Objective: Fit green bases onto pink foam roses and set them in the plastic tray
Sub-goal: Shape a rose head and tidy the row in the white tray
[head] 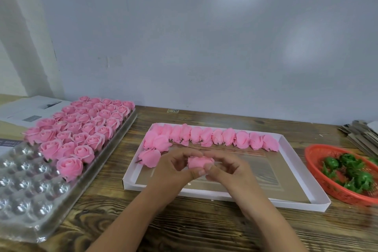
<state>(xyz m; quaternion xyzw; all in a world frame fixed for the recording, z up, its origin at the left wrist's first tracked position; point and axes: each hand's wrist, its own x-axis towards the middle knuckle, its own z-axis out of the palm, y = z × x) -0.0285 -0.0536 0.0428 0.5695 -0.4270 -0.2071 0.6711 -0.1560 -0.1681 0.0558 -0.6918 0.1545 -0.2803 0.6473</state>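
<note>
Roses fill the far part of a clear plastic blister tray (30, 186) at the left of the wooden worktop (184, 229): these upright pink foam roses (81, 129) sit in tight rows, while the near cups of the tray show bare. Printed paper sheets (28, 110) lie behind it.

Just right of the tray sits a shallow white cardboard box lid (306, 202). A row of loose pink foam rose heads (214, 137) lies on its side along the lid's far edge, and a few more are at its left end.

Above the middle of the lid, the left hand (176, 170) and the right hand (227, 168) meet around a single pink foam rose (199, 162). The grip of each hand is clamped on that rose, fingers curled and thumbs pressed near its underside. Whether a base is on it I cannot tell.

At the far right, an oval red plastic mesh basket (319, 182) holds green plastic bases (351, 172). A stack of flat cardboard pieces (362, 135) lies behind the basket.
</note>
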